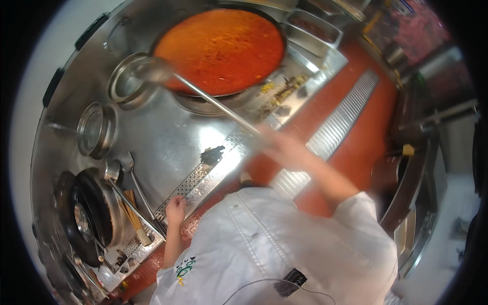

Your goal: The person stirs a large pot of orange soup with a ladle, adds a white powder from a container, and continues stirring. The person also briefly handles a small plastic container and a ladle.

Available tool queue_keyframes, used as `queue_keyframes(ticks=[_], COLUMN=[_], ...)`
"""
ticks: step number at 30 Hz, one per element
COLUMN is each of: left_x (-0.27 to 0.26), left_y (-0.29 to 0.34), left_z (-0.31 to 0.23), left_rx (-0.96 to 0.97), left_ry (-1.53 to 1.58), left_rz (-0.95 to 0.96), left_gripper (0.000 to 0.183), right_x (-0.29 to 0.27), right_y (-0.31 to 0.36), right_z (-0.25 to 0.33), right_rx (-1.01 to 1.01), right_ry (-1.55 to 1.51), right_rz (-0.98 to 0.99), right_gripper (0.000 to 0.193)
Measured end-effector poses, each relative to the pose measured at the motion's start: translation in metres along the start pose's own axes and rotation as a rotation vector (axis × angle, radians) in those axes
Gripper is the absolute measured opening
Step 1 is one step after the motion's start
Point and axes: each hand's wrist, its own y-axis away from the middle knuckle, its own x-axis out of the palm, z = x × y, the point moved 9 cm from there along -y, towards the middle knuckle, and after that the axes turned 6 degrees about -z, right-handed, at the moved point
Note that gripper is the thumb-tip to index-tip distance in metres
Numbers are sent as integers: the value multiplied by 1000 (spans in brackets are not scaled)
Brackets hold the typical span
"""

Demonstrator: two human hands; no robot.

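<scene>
My right hand point(274, 145), blurred by motion, is closed round the handle of a long metal ladle point(216, 103). The ladle's bowl end, also smeared, is over or beside the rim of a round metal pot point(116, 87) at the left of the large wok. That wok point(285, 51) is full of orange-red, oily soup or sauce point(221, 48). My left hand point(176, 208) is curled closed by the counter's front edge, near a perforated drain strip point(190, 178). Whatever its fingers may hold is hidden.
Left on the steel counter point(157, 140) are a second round pot point(108, 129), another ladle point(129, 165), a bamboo brush point(133, 213) and a black wok point(94, 203). Food scraps point(290, 90) lie along the counter edge. A metal tray point(312, 30) stands at the back. Behind me runs a floor grate point(340, 119).
</scene>
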Motion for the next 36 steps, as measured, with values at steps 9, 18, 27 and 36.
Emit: queue_keyframes(ticks=[9, 18, 27, 36], left_x=[50, 94, 91, 98], left_y=[15, 9, 43, 79], left_z=[-62, -142, -26, -58], left_rx=[-185, -624, -676, -745], left_ry=[580, 1305, 725, 722], left_rz=[300, 319, -40, -139], left_gripper=[22, 19, 11, 15], right_x=[99, 235, 141, 103], right_y=[16, -12, 63, -11], right_z=[7, -1, -448, -563], right_rx=[116, 9, 1258, 1026], right_ry=[49, -550, -605, -899], right_rz=[290, 514, -140, -386], right_gripper=[38, 34, 32, 59])
